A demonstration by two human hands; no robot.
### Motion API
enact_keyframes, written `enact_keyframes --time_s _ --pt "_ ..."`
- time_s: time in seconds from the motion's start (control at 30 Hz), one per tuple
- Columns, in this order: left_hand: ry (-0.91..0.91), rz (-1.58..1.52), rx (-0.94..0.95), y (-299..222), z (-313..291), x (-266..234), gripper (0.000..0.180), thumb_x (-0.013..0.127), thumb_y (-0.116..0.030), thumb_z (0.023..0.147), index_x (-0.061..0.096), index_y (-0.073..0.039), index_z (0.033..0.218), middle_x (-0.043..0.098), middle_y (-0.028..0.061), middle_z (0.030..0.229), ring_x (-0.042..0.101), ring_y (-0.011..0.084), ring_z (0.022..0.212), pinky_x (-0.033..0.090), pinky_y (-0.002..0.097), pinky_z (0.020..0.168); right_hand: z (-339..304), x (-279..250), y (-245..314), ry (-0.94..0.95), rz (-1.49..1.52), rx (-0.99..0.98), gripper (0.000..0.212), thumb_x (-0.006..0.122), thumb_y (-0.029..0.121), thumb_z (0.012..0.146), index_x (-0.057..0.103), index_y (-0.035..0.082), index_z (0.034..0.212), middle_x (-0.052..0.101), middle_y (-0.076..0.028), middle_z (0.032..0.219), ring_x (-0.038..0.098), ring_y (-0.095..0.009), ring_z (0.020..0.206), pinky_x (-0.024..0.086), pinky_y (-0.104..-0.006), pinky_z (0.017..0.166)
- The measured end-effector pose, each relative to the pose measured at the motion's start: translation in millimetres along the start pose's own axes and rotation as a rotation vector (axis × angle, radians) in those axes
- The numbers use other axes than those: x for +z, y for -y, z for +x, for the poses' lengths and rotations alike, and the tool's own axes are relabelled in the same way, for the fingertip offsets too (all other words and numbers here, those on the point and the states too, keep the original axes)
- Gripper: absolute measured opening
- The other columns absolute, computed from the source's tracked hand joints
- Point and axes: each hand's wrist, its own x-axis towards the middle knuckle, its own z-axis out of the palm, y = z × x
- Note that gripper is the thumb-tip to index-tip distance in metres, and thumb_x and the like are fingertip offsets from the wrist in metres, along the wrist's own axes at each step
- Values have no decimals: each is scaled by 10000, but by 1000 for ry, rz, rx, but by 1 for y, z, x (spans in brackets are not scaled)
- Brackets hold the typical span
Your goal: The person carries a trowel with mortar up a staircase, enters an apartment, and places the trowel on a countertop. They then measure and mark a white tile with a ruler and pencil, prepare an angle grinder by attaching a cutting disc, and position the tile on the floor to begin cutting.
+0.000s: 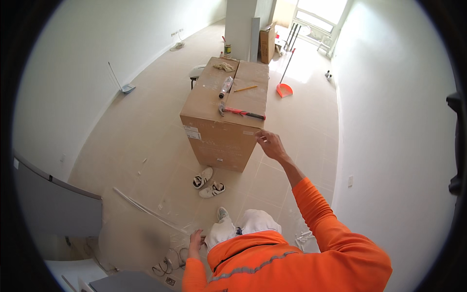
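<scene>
You have a tall cardboard box (221,138) on the tiled floor (146,126); on its top lie a hammer (241,113), bottle (226,86), pencil (245,89) and gloves (224,66); shoes (207,183) rest beside it.

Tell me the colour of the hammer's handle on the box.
Red with a black grip, on the hammer; head view.

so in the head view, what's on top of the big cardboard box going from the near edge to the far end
red-handled hammer → clear plastic bottle → pencil, about level with the bottle but to its right → crumpled cloth at the far end. The right hand is at the cardboard box's near right corner.
</scene>
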Motion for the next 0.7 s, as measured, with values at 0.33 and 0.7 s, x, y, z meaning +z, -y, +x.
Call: enact_keyframes --time_s 0.33,0.7 --pt "-137 -340 158 -103 2 68 448 528 -348 1096 564 -61 1437 721 133 1206 712 271 1115 562 442 932 306 30 -146 35 -493 -259 348 625 136 984 666 23 1311 701 -254 1236 667 -440 1165 524 -517 1018" --pt "-700 -1102 -61 99 -204 251 376 580 -344 1040 629 -75 1298 745 146 1119 742 256 1017 585 404 841 414 0 -312 382 -1091 -220 342 541 203 1054 634 132 1375 691 -156 1285 668 -393 1167 540 -540 957"
